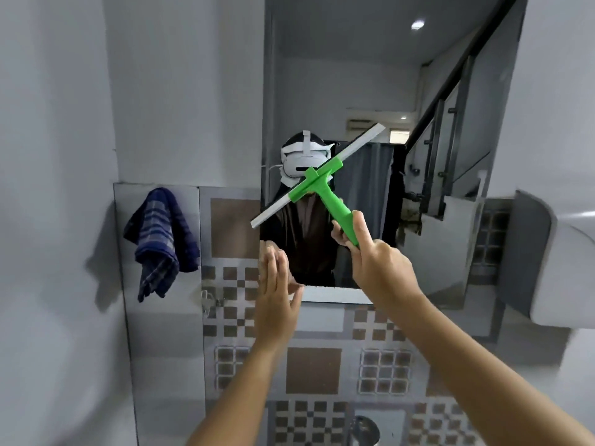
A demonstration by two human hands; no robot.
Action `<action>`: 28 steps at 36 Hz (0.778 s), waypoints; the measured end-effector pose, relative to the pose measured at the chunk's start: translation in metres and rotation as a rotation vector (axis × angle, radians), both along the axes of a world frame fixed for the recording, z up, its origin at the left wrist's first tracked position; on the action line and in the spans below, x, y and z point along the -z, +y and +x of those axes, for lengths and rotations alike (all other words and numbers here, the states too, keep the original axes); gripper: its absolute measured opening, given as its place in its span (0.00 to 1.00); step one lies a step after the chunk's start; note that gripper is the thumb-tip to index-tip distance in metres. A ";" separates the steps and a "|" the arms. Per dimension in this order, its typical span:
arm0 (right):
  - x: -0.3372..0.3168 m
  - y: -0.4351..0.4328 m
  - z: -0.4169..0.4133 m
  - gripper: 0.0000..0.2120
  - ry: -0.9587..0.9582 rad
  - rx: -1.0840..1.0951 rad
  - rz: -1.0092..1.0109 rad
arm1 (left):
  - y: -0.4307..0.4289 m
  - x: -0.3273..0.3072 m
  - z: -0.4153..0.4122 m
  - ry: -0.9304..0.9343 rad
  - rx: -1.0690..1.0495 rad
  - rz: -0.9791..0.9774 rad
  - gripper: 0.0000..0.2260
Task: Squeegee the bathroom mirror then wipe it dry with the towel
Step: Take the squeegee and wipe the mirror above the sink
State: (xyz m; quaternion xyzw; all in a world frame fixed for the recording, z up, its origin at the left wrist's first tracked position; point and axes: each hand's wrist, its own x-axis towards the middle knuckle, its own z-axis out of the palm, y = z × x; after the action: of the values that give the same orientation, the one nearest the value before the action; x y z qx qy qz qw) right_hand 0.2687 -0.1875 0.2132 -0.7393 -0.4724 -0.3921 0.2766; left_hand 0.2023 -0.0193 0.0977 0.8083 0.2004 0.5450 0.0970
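Your right hand (375,262) grasps the green squeegee (322,185), blade tilted across the mirror (354,75); left hand (277,297) flat, released, at its lower-left corner; towel (162,239) hanging left.

A home bathroom: a wall mirror (338,91) hangs above checkered tiles (309,342), a plaid towel (161,239) hangs left of it, and a white basin (560,278) sits right.
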 end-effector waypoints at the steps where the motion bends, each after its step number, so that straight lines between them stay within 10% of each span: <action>1: -0.005 -0.005 0.006 0.24 -0.048 -0.006 -0.020 | -0.002 0.004 0.002 -0.012 -0.008 -0.013 0.36; 12: -0.064 -0.035 0.050 0.24 -0.531 0.067 -0.093 | 0.015 0.000 -0.010 -0.036 -0.065 0.006 0.36; 28: -0.011 -0.102 0.106 0.26 -0.193 -0.041 -0.043 | -0.016 -0.006 0.011 0.055 -0.077 -0.008 0.37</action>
State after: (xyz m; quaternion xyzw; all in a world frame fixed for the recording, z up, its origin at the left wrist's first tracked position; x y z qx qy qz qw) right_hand 0.3744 -0.2895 0.2247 -0.6939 -0.5202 -0.4456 0.2220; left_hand 0.2131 -0.0350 0.1034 0.8143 0.2364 0.5250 0.0737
